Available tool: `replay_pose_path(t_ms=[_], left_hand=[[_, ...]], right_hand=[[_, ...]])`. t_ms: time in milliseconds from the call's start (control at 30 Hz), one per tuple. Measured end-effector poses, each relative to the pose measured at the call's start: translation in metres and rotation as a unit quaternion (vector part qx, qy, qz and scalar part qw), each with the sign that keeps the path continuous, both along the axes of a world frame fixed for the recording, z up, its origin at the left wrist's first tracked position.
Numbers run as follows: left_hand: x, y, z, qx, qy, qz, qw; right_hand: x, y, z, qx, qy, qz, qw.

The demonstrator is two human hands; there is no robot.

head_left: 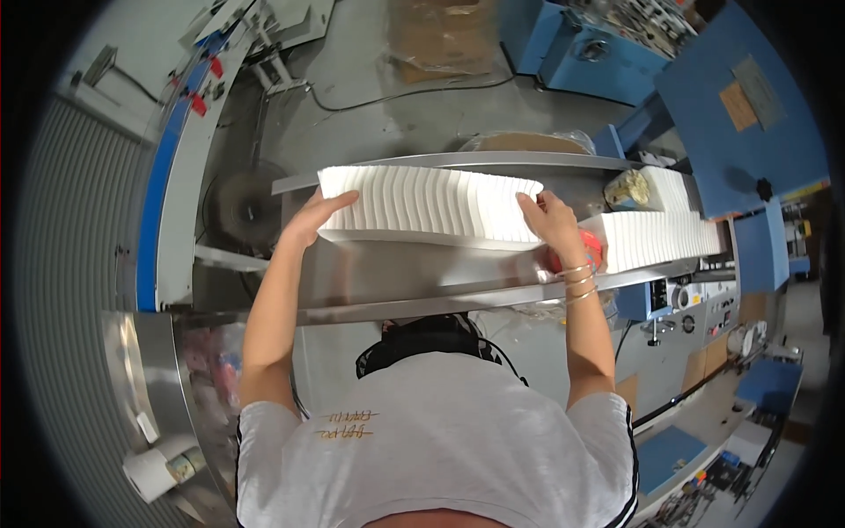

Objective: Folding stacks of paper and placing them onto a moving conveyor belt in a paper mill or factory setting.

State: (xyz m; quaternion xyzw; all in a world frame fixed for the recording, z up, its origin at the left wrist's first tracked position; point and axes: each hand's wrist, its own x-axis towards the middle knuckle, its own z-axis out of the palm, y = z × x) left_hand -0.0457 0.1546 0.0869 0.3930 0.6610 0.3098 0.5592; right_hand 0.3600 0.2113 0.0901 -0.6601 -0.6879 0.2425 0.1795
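Observation:
A long row of white, paper-like pieces (431, 204), stacked side by side with wavy edges, spans the space between my hands over a metal trough (396, 277). My left hand (315, 217) is closed on its left end, the thumb lying over the near face. At the other end my right hand (551, 220) presses in with bent fingers. Beside my right wrist, a red round thing (590, 250) sits in the trough, partly hidden. Just right of it lies a second row of white pieces (660, 240).
Another white stack (671, 189) and a pale yellow bundle (628, 189) lie at the trough's far right. Blue machinery (607, 57) stands at the back right. On the left runs a blue-edged machine frame (163, 202). A cable (396, 99) crosses the floor beyond the trough.

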Motion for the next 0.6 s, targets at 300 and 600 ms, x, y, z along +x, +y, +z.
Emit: replay_pose_path(t_ms=[300,600], left_hand=[[-0.111,-0.054,-0.034,-0.038,-0.033,0.075,0.996],[-0.065,-0.075,-0.008,0.032,-0.106,0.048,0.993]], right_hand=[[-0.022,-0.015,-0.046,-0.225,0.366,-0.056,0.901],[-0.019,-0.047,-0.034,-0.327,0.509,-0.007,0.797]])
